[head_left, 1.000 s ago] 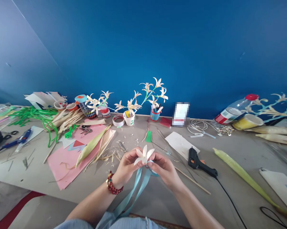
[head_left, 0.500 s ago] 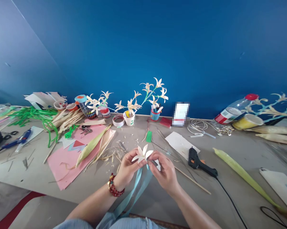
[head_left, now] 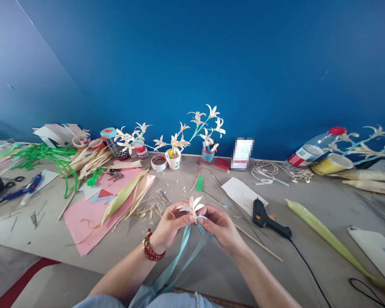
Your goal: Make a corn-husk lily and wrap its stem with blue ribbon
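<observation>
Between my hands, just above the table, is a cream husk flower (head_left: 192, 206) with pointed petals. My left hand (head_left: 173, 226) pinches its base from the left, thumb in front. My right hand (head_left: 221, 229) is closed with thumb and finger on a light blue ribbon (head_left: 178, 252), close against the flower's base. A small loop of the ribbon shows at the right fingertips. From there the ribbon hangs down in two lengths toward my lap. The flower's stem is hidden by my fingers.
Right of my hands lie a black glue gun (head_left: 263, 216), a wooden stick (head_left: 259, 244) and a green corn husk (head_left: 327, 235). Pink paper (head_left: 80, 218) with husks lies left. Finished husk flowers (head_left: 208, 124) stand in cups along the blue wall. A bottle (head_left: 314, 147) leans at the right.
The flower has tipped more upright, its petals now seen from the side. My right fingers have drawn the ribbon into a small loop at the base. Both hands stay in nearly the same place.
</observation>
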The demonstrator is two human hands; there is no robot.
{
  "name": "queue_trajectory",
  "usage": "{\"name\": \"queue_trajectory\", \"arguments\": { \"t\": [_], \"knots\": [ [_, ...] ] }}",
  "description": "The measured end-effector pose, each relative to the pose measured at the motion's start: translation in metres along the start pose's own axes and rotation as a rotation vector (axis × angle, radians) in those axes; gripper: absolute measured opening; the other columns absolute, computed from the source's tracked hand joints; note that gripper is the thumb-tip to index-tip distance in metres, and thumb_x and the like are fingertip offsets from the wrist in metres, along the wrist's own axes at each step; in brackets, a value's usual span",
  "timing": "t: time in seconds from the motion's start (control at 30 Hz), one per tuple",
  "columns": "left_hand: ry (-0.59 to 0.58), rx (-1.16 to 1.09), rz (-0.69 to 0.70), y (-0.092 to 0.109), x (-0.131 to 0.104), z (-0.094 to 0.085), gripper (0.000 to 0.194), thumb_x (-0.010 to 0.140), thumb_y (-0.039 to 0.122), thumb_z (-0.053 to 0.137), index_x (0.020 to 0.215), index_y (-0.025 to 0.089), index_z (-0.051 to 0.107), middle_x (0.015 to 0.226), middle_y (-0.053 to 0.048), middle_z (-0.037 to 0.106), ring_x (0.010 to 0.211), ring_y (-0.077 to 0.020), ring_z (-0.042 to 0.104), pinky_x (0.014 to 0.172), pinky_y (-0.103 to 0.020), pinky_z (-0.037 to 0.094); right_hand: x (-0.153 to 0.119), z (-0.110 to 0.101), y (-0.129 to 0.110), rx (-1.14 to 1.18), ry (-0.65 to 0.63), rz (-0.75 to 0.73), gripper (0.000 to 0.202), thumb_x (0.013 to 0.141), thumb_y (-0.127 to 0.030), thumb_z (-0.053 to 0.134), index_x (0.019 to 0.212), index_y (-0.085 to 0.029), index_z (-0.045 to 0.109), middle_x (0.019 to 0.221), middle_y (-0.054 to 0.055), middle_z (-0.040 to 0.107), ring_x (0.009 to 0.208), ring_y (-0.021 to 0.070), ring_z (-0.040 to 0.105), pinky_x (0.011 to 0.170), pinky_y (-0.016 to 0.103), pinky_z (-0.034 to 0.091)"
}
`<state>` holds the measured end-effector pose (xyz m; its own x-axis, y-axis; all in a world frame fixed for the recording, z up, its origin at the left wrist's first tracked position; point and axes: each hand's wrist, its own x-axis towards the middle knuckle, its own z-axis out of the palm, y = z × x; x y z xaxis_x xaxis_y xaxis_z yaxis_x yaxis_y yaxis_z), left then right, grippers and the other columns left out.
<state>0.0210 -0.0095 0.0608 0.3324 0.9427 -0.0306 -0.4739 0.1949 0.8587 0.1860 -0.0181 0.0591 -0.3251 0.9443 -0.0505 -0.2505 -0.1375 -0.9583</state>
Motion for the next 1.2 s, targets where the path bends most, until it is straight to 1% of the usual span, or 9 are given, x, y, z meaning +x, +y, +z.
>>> {"name": "queue_trajectory", "arguments": {
  "t": [0.13, 0.2, 0.27, 0.4, 0.57, 0.73, 0.93, 1.07, 1.2],
  "knots": [
    [0.009, 0.01, 0.001, 0.001, 0.0, 0.0, 0.015, 0.068, 0.025, 0.082, 0.069, 0.014, 0.071, 0.072, -0.002, 0.06, 0.071, -0.0129, 0.054, 0.067, -0.024, 0.043, 0.0, 0.0, -0.001, -0.01, 0.013, -0.045, 0.03, 0.075, -0.046, 0.076, 0.079, -0.019, 0.065, 0.078, 0.001, 0.061, 0.067, 0.0134, 0.05, 0.06, 0.024, 0.04],
    [0.014, 0.004, 0.0, 0.001, 0.0, 0.0, 0.015, 0.068, 0.024, 0.082, 0.07, 0.014, 0.071, 0.072, -0.002, 0.06, 0.071, -0.0129, 0.054, 0.068, -0.024, 0.043, -0.001, 0.001, -0.001, -0.01, 0.011, -0.059, 0.029, 0.074, -0.044, 0.078, 0.082, -0.019, 0.065, 0.08, 0.002, 0.062, 0.07, 0.0147, 0.052, 0.062, 0.025, 0.041],
    [0.019, -0.002, 0.002, 0.0, 0.0, 0.0, 0.015, 0.068, 0.024, 0.082, 0.069, 0.015, 0.07, 0.072, -0.001, 0.06, 0.071, -0.0125, 0.054, 0.068, -0.024, 0.043, -0.001, 0.001, 0.001, -0.017, 0.014, -0.068, 0.028, 0.074, -0.042, 0.078, 0.08, -0.019, 0.065, 0.076, 0.001, 0.06, 0.066, 0.0139, 0.05, 0.059, 0.025, 0.04],
    [0.033, 0.007, 0.001, -0.001, 0.0, -0.001, 0.016, 0.068, 0.024, 0.082, 0.069, 0.014, 0.069, 0.07, 0.0, 0.059, 0.07, -0.012, 0.053, 0.068, -0.023, 0.043, -0.001, 0.0, 0.004, -0.008, 0.048, -0.067, 0.029, 0.075, -0.042, 0.077, 0.07, -0.018, 0.061, 0.06, -0.003, 0.05, 0.053, 0.0099, 0.041, 0.051, 0.023, 0.031],
    [0.01, 0.022, -0.009, -0.001, -0.001, -0.003, 0.016, 0.07, 0.025, 0.081, 0.073, 0.014, 0.07, 0.071, -0.001, 0.058, 0.069, -0.0117, 0.051, 0.067, -0.024, 0.04, -0.001, -0.002, 0.006, 0.039, 0.045, -0.001, 0.028, 0.074, -0.041, 0.079, 0.072, -0.016, 0.067, 0.053, -0.005, 0.047, 0.046, 0.0075, 0.036, 0.046, 0.023, 0.026],
    [-0.016, 0.041, -0.035, 0.0, -0.001, -0.003, 0.017, 0.07, 0.027, 0.081, 0.07, 0.014, 0.069, 0.07, -0.001, 0.056, 0.071, -0.0128, 0.051, 0.068, -0.025, 0.039, 0.0, -0.005, 0.007, 0.119, 0.017, 0.05, 0.026, 0.072, -0.038, 0.081, 0.072, -0.016, 0.068, 0.054, -0.005, 0.049, 0.043, 0.0057, 0.037, 0.043, 0.022, 0.026],
    [-0.046, 0.02, -0.051, -0.001, -0.001, -0.002, 0.017, 0.071, 0.027, 0.08, 0.072, 0.015, 0.068, 0.074, -0.002, 0.057, 0.074, -0.0137, 0.051, 0.069, -0.026, 0.039, 0.0, -0.004, 0.006, 0.134, 0.054, 0.074, 0.025, 0.065, -0.033, 0.086, 0.068, -0.015, 0.069, 0.057, -0.003, 0.054, 0.042, 0.005, 0.038, 0.041, 0.021, 0.028],
    [-0.064, 0.021, -0.052, -0.002, -0.001, -0.003, 0.017, 0.07, 0.026, 0.08, 0.072, 0.014, 0.068, 0.071, 0.0, 0.054, 0.071, -0.0119, 0.048, 0.066, -0.024, 0.037, 0.0, -0.005, 0.007, 0.175, -0.002, 0.098, 0.026, 0.066, -0.034, 0.085, 0.066, -0.014, 0.068, 0.055, -0.004, 0.052, 0.041, 0.0042, 0.038, 0.04, 0.02, 0.028],
    [-0.073, 0.014, -0.049, -0.002, -0.001, -0.003, 0.016, 0.071, 0.025, 0.08, 0.073, 0.014, 0.068, 0.071, 0.0, 0.054, 0.072, -0.0122, 0.049, 0.067, -0.024, 0.038, 0.001, -0.005, 0.01, 0.188, -0.023, 0.068, 0.025, 0.069, -0.032, 0.084, 0.067, -0.015, 0.066, 0.057, -0.004, 0.053, 0.042, 0.0045, 0.039, 0.041, 0.02, 0.03]
  ]
}}
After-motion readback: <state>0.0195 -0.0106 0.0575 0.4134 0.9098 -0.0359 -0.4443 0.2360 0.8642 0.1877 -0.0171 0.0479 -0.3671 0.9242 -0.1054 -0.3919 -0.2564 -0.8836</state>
